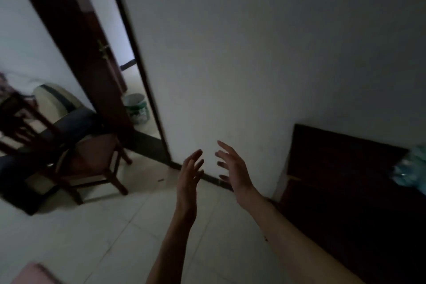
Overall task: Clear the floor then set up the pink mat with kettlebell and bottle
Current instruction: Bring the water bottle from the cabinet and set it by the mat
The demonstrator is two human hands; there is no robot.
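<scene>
My left hand (189, 176) and my right hand (232, 168) are stretched out in front of me, palms facing each other, fingers straight and spread. Neither hand holds anything. They hover above the pale tiled floor (96, 233), near the base of the white wall. A pink corner, probably the pink mat (34, 274), shows at the bottom left edge. No kettlebell is in view. The room is dim and the picture is blurred.
A wooden chair (90, 157) stands at the left by an open dark door (76, 57). A white bucket (137, 108) sits beyond the doorway. A dark cabinet (350, 191) fills the right, with pale green plastic (410, 168) on it.
</scene>
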